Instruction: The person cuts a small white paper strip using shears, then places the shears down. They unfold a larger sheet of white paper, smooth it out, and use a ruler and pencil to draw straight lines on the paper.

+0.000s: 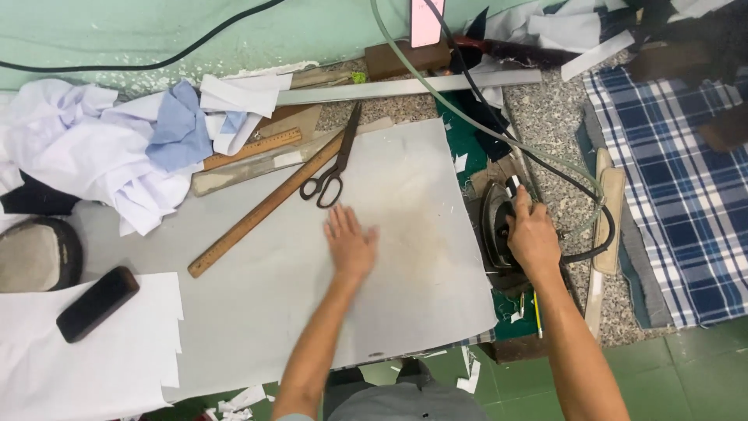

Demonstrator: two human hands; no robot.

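Left hand (350, 243) lies flat, palm down, fingers spread and holding nothing, pressed onto the big grey sheet (257, 312) that covers the middle of the frame. Right hand (532, 236) sits at centre right, fingers curled tight round the handle of the dark clothes iron (497, 230), which rests just off the sheet's right edge on a green pad (467, 140). A black cord (600, 234) and a pale green hose (460, 109) loop up from the iron toward the top of the frame.

Just above the left hand's fingertips, black-handled scissors (336, 168) lie on the sheet, blades pointing up. Beside them a long wooden ruler (265, 206) slants from lower left to upper right, and a shorter wooden ruler (251, 148) lies above it. A long grey metal bar (405, 87) runs across the top of the work surface.

Upper left, a heap of white cloth (70, 148) with a light blue piece (181, 129) on top. Lower left, a black phone (97, 302) lies on a white sheet (86, 366), with a dark-rimmed pad (35, 253) at the left edge. On the right, blue plaid fabric (678, 195) covers the speckled stone counter (545, 117). White paper scraps (467, 378) are scattered at the bottom centre.
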